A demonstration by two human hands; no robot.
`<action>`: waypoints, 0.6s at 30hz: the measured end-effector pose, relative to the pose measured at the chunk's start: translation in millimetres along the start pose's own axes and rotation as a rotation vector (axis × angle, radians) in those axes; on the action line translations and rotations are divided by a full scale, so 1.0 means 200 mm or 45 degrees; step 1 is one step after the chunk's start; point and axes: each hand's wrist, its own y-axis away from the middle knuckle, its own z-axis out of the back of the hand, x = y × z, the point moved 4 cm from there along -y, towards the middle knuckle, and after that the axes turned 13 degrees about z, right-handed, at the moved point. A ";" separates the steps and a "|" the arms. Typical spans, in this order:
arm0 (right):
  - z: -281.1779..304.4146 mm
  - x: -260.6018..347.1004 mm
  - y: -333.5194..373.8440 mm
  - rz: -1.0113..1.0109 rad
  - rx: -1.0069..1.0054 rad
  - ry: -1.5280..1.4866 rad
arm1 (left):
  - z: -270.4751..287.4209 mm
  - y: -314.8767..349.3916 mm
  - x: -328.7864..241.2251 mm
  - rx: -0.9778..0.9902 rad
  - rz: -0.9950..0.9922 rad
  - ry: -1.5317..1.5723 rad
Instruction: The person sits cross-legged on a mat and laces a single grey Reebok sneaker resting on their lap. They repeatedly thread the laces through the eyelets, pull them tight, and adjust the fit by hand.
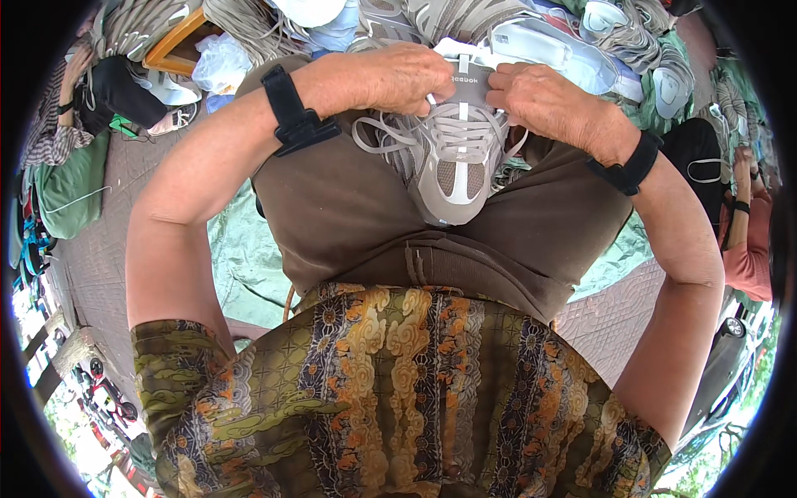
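Note:
A grey-beige sneaker (456, 183) rests between my thighs, its toe pointing toward me. Its flat, light laces (462, 143) cross the tongue (466, 81), which stands up at the far end. My left hand (403, 79) is closed at the left of the tongue, pinching a lace with a pale tip showing below the fingers. From there a loose lace loop (365, 137) hangs out to the left. On the other side, my right hand (540, 98) has its fingers bent and closed on the sneaker's upper edge beside the tongue; the fingertips are partly hidden.
Beyond my knees lie many sneakers and bundled laces (635, 41), with a white plastic bag (222, 62) and a wooden frame (173, 48) at left. Green sheeting (249, 249) covers paving under me. Other people sit close by, at left (62, 137) and right (747, 241).

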 end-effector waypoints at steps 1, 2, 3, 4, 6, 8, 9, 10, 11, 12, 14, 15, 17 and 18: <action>0.02 0.01 -0.03 0.070 -0.067 0.023 | 0.00 0.00 0.00 -0.014 -0.021 0.005; 0.03 0.01 -0.04 0.036 -0.020 0.019 | -0.01 0.01 0.01 -0.027 -0.042 0.009; 0.05 0.03 -0.04 0.002 0.027 0.015 | -0.01 0.01 0.01 -0.041 -0.064 0.013; 0.08 0.06 -0.05 -0.035 0.077 0.010 | 0.00 0.03 0.00 -0.099 -0.119 0.054; 0.10 0.11 -0.02 -0.006 0.008 0.068 | 0.00 0.08 0.00 -0.217 -0.225 0.136; 0.10 0.10 -0.02 0.007 0.009 0.114 | 0.02 0.05 -0.03 -0.088 -0.188 0.005; 0.09 0.09 -0.03 0.011 0.046 0.125 | 0.02 0.04 -0.04 -0.023 -0.166 -0.061; 0.09 0.09 -0.04 0.012 0.084 0.135 | 0.02 0.03 -0.04 -0.012 -0.163 -0.064; 0.09 0.09 -0.04 0.015 0.072 0.119 | 0.02 0.02 -0.05 -0.001 -0.158 -0.067; 0.09 0.09 -0.04 0.019 0.059 0.103 | 0.02 0.02 -0.05 0.010 -0.153 -0.070; 0.09 0.07 -0.03 0.008 0.004 0.014 | -0.01 0.00 -0.05 -0.039 -0.162 -0.067; 0.07 0.06 -0.02 -0.006 -0.043 -0.061 | -0.03 -0.01 -0.05 -0.064 -0.166 -0.064; 0.06 0.04 -0.01 -0.129 -0.057 -0.212 | -0.01 0.01 -0.05 -0.075 -0.190 0.057; 0.06 0.04 -0.02 -0.235 -0.024 -0.286 | 0.00 0.02 -0.05 -0.081 -0.200 0.117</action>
